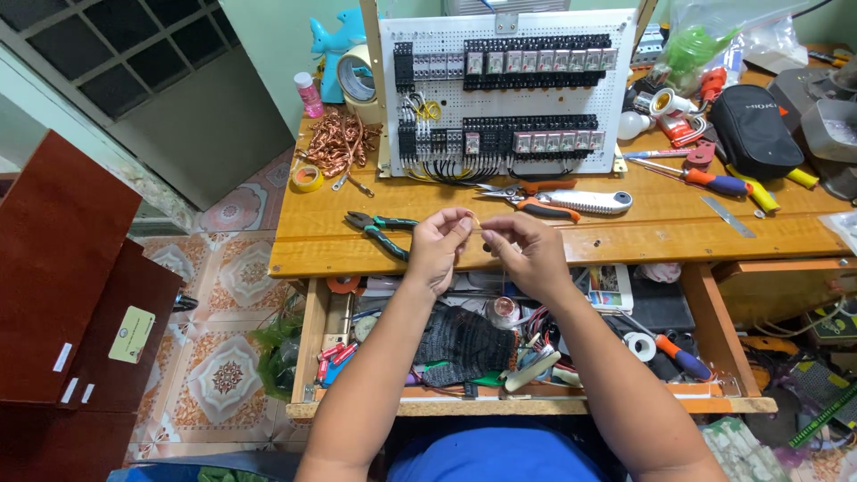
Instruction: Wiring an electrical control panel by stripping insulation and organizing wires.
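Note:
My left hand (439, 245) and my right hand (527, 253) meet above the front edge of the wooden workbench (625, 234). Between their fingertips they pinch a short thin piece of wire (479, 224), too small to make out well. Green-handled pliers (379, 228) lie on the bench just left of my left hand. Orange-handled scissors (527, 196) and a grey utility knife (589, 202) lie just beyond my hands. Behind them stands a white perforated panel (507, 89) with rows of black relays and wiring.
An open drawer (527, 344) under the bench holds a black glove, tape, screwdrivers and small parts. A tangle of copper wire (337, 143) and yellow tape (307, 178) sit at the bench's left. Screwdrivers (714, 181), a black pouch (757, 129) and bulbs lie at right. Dark red cabinet (71, 295) stands left.

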